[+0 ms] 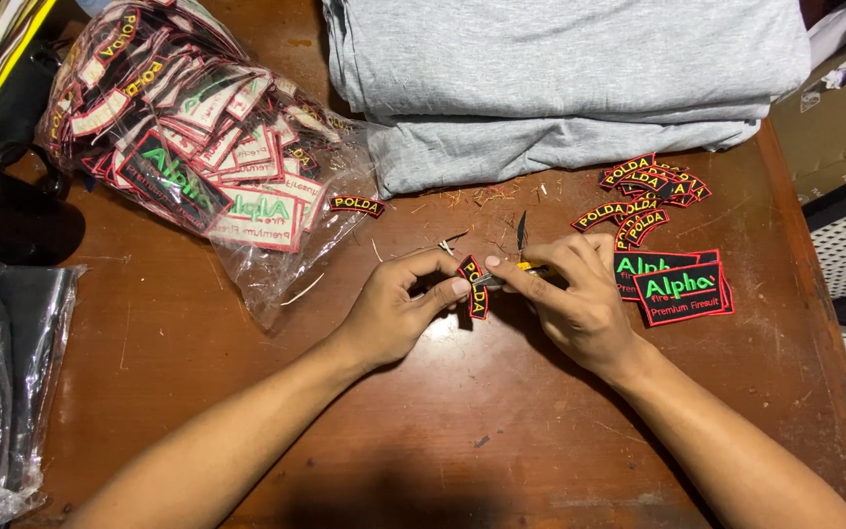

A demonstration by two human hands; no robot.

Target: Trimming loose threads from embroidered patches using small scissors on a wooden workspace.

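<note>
My left hand [394,312] pinches a curved embroidered patch [474,287]; right hand [570,294] grips thread snips [519,257] at its edge. Risk: blades nick the border stitching or my thumb.

Bare forearms, sleeveless, no rings
</note>
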